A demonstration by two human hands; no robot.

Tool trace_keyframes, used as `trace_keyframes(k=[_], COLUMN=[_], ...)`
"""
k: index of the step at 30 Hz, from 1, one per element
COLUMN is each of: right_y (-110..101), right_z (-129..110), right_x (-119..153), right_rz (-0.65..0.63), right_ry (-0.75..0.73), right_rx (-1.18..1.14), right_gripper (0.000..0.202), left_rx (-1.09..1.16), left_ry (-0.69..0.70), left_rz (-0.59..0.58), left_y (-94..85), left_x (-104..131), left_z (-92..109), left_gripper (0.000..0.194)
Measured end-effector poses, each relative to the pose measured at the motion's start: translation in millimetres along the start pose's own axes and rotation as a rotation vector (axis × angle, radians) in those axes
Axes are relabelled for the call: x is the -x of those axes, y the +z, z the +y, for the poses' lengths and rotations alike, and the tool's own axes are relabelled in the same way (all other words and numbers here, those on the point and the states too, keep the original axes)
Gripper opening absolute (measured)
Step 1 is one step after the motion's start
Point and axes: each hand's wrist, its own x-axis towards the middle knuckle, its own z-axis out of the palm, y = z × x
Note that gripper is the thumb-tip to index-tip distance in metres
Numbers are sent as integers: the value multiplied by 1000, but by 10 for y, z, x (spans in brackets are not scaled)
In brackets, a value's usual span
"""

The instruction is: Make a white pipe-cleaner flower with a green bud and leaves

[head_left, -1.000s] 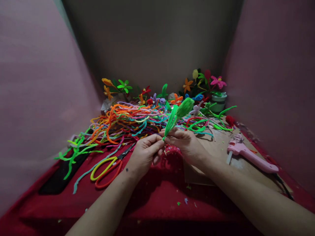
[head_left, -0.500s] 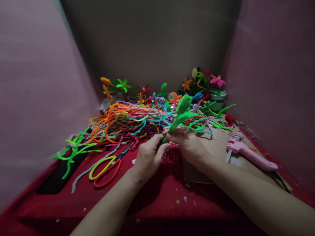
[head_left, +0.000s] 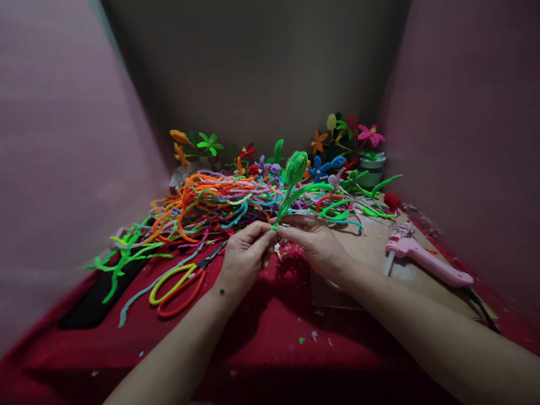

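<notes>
A green pipe-cleaner flower (head_left: 296, 169) stands nearly upright over the middle of the table, with a closed bud on top and a long leaf bending right. My left hand (head_left: 247, 250) pinches the low end of its stem between thumb and fingers. From the other side, my right hand (head_left: 316, 242) grips the same stem, thumb and fingertips closed on it. The fingertips of both hands almost meet there. Behind the flower lies a heap of coloured pipe cleaners (head_left: 223, 197).
Scissors (head_left: 181, 287) with yellow and red handles lie left of my hands. Farther left, green pipe cleaners (head_left: 122, 261) rest across a black flat object (head_left: 90, 306). A pink glue gun (head_left: 430, 261) lies on cardboard (head_left: 337, 287) at right. Finished flowers and a pot (head_left: 372, 170) stand at the back.
The flower has swung from leaning right to nearly upright, its bud moving left. My left hand has shifted slightly left and turned, both hands still on the stem.
</notes>
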Motion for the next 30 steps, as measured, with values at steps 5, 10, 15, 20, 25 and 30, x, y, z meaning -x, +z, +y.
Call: trace_keyframes(k=[5, 10, 15, 20, 25, 30], right_y=[-28, -23, -1, -11, -27, -50], right_z=[65, 81, 49, 110, 175, 173], right_x=[-16, -21, 7, 6, -15, -21], right_rz=[48, -86, -240, -153, 0, -11], right_ry=[-40, 14, 76, 48, -7, 33], right_rx=[-83, -213, -331, -266, -121, -98], right_gripper=[10, 15, 17, 17, 17, 22], left_rx=[200, 452, 626, 442, -250, -139], left_ry=[-82, -206, -326, -261, 178, 48], left_rz=[-86, -234, -461, -376, 48, -22], left_y=[-8, -34, -100, -60, 41, 19], left_x=[-10, -6, -15, -11, 52, 36], left_z=[-15, 7, 23, 20, -34, -32], left_gripper=[18, 16, 17, 17, 10, 14])
